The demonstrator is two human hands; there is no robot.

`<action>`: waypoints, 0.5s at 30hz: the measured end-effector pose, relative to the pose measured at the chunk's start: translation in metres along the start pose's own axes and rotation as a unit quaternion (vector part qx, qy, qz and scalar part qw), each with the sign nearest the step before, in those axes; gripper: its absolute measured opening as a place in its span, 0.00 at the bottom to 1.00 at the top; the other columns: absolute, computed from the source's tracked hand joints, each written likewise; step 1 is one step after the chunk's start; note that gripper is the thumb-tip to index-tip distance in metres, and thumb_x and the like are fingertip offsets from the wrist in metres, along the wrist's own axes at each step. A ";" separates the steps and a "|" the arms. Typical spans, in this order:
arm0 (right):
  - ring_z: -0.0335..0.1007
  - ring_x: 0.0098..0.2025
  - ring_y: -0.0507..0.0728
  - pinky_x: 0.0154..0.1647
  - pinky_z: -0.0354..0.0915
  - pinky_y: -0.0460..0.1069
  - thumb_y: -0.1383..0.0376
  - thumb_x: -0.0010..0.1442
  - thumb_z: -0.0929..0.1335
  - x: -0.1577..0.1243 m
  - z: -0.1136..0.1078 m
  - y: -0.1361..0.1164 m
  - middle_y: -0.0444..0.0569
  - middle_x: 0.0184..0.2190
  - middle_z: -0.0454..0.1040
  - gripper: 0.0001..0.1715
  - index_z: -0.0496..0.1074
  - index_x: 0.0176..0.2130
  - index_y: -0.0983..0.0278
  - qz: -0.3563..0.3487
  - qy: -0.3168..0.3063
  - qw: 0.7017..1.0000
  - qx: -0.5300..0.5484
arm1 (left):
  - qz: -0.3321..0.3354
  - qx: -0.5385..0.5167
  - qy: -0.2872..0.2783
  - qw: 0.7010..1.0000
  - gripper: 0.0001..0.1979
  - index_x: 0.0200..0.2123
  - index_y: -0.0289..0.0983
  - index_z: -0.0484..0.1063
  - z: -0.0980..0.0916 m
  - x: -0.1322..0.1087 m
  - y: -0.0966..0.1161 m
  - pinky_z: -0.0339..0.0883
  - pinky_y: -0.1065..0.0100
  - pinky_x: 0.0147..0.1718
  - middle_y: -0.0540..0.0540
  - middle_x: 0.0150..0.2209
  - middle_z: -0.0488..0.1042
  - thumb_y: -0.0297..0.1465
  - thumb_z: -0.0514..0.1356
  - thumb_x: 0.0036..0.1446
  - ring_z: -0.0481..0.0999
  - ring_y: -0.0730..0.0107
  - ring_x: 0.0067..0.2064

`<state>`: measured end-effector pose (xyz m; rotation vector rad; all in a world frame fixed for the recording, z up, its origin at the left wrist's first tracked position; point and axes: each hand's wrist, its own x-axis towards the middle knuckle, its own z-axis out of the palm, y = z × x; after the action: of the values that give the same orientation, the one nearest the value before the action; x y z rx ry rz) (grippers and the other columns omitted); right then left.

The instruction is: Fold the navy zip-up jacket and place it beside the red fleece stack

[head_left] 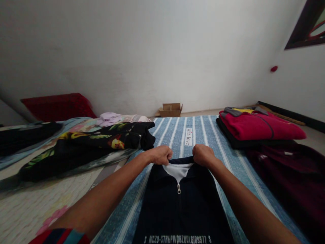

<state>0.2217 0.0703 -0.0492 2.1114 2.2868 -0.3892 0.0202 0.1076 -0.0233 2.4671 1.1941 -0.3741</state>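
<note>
A dark navy zip-up jacket [162,200] lies front up on the blue striped bedsheet [203,128], its collar pointing away from me. White lining shows in the neck opening above a silver zipper pull, and pale lettering runs across the chest. My left hand [161,155] is closed on the left end of the collar. At the right end of the collar, my right hand [203,155] grips the fabric in a fist. The lower part of the jacket runs out of the picture.
Folded clothes, with a pink jacket [264,125] on top, are stacked at right beside a maroon garment [291,176]. To the left lie a black floral garment [101,139] and a lilac cloth [109,118]. A cardboard box [171,110] stands by the wall.
</note>
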 end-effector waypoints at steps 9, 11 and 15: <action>0.67 0.51 0.58 0.45 0.61 0.47 0.74 0.47 0.63 -0.002 -0.003 -0.009 0.51 0.49 0.72 0.31 0.69 0.51 0.59 -0.129 -0.003 0.991 0.035 | 0.004 -0.079 0.032 0.996 0.08 0.24 0.38 0.61 0.004 -0.007 0.001 0.49 0.74 0.20 0.57 0.20 0.58 0.22 0.54 0.35 0.58 0.76 0.24; 0.69 0.48 0.57 0.41 0.62 0.45 0.73 0.46 0.64 -0.001 -0.003 -0.013 0.49 0.47 0.73 0.31 0.70 0.50 0.58 -0.162 -0.025 0.986 0.034 | -0.001 -0.080 0.038 0.996 0.08 0.24 0.37 0.61 0.004 -0.008 0.003 0.49 0.74 0.20 0.57 0.20 0.59 0.22 0.53 0.35 0.60 0.76 0.24; 0.73 0.38 0.58 0.30 0.61 0.45 0.71 0.45 0.65 0.003 -0.003 -0.017 0.51 0.36 0.77 0.22 0.76 0.41 0.60 -0.185 -0.065 0.980 0.011 | -0.010 -0.068 0.051 0.996 0.12 0.29 0.37 0.67 0.005 -0.007 0.003 0.54 0.75 0.22 0.55 0.23 0.65 0.22 0.54 0.37 0.65 0.74 0.26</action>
<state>0.2051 0.0726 -0.0440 1.6035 2.6009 -0.5392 0.0178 0.0990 -0.0248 2.3827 1.2419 -0.1674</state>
